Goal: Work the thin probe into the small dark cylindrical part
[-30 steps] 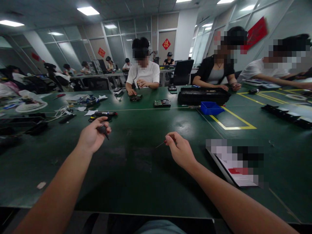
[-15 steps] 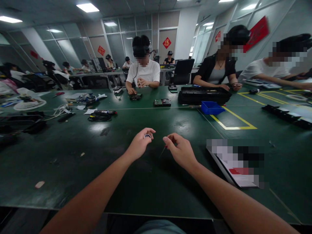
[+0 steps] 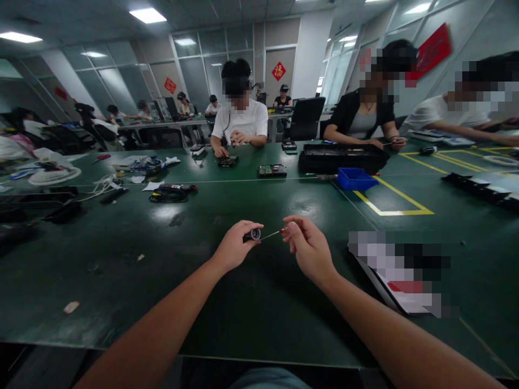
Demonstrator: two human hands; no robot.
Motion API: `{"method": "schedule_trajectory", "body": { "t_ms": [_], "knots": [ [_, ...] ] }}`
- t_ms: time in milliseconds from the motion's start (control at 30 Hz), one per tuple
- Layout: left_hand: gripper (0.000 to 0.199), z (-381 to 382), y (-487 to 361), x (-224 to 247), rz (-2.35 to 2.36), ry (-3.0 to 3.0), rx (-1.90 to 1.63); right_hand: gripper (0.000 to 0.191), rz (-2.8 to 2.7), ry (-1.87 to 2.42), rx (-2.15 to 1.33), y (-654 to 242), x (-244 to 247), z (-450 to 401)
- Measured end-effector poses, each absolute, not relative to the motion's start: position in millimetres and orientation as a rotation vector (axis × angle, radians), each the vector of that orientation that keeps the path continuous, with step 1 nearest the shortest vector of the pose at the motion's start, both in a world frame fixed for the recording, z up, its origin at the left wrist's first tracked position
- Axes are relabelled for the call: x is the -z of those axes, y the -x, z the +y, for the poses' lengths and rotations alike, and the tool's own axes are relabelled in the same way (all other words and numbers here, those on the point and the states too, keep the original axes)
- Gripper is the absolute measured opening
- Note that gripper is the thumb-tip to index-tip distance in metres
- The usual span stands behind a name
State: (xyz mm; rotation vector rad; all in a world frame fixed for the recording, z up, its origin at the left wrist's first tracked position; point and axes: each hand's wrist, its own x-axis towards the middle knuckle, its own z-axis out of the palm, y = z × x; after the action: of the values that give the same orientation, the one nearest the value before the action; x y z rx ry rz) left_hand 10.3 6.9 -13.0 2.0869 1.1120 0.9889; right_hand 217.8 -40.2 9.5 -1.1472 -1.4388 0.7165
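Note:
Over the green table [image 3: 243, 302], my left hand [image 3: 234, 246] is closed round a small dark cylinder with a pale ring-shaped end [image 3: 255, 234]. That end faces right, towards my other hand. My right hand [image 3: 310, 246] pinches the red handle of a thin screwdriver [image 3: 271, 234]. Its shaft points left, and the tip is close to the lower edge of the cylinder's end; whether they touch I cannot tell. My fingers hide most of the cylinder and much of the handle.
A booklet-like white item [image 3: 405, 292] lies right of my right forearm. Further off are a blue bin [image 3: 357, 179], a long black casing [image 3: 343, 159], a circuit-board device [image 3: 272, 170] and coiled black cable [image 3: 168, 193]. Co-workers sit across the table.
The cylinder's ringed end has turned into clearer view in my left hand. The screwdriver has swung from pointing down to nearly level, its tip now near the cylinder.

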Motion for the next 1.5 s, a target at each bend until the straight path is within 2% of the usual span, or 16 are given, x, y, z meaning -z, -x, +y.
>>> {"method": "schedule_trajectory", "body": {
  "t_ms": [100,233,467,667,933,1033,1167,1500],
  "knots": [
    [0.045,7.7,-9.1,13.7,1.182,-2.053,-1.005,0.03,-1.395,1.115,-0.742,-218.4,-7.4,-38.1],
    [0.037,8.0,-8.6,13.1,1.182,-2.068,-1.005,0.027,-1.45,1.124,-0.76,-218.7,-6.7,-37.0],
    [0.039,9.0,-7.0,14.5,1.162,-2.129,-0.963,0.025,-1.531,1.199,-0.624,-221.2,-14.2,-38.6],
    [0.039,5.9,-8.2,11.9,1.192,-2.203,-0.895,0.042,-1.607,1.338,-0.368,-224.1,-20.2,-38.9],
    [0.039,4.4,-8.1,8.9,1.224,-2.237,-0.846,0.013,-1.694,1.144,-0.441,-222.9,-15.6,-39.3],
    [0.037,4.3,-7.8,8.9,1.226,-2.238,-0.839,0.015,-1.718,1.161,-0.48,-223.7,-14.7,-39.3],
    [0.037,3.6,-8.1,7.5,1.214,-2.244,-0.851,0.028,-1.722,1.274,-0.519,-223.6,-14.3,-38.4],
    [0.036,2.3,-9.7,5.2,1.215,-2.248,-0.825,0.031,-1.703,1.24,-0.555,-221.8,-14.1,-40.6]
  ]
}}
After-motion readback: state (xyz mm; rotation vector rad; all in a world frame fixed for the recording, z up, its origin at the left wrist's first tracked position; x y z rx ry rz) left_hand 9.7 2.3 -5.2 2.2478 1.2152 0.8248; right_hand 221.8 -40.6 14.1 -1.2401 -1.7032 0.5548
